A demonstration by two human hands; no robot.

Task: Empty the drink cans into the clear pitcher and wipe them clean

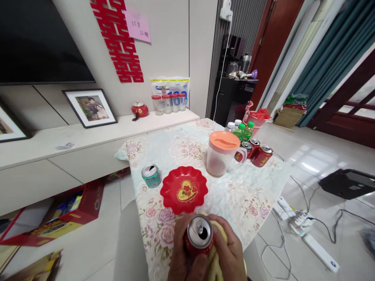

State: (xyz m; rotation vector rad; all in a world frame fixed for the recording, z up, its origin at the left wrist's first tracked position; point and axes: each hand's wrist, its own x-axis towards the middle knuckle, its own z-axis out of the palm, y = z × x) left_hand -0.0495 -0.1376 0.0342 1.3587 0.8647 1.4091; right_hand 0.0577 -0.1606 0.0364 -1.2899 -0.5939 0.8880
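A flowered table [237, 191] carries a pitcher [221, 156] toward its right edge and a red plate [172, 185] nearer the left. Over the near end, the left hand [181, 251] curls its fingers around a red can [200, 236]; the right hand [230, 248] grips a yellow cloth [215, 267] against it. A green can [151, 177] stands by the left edge.

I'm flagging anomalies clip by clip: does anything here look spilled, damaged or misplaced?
No spill shows on the tablecloth, and the held can looks undented where visible. Cables straggling loosely over the floor at right look untidy.
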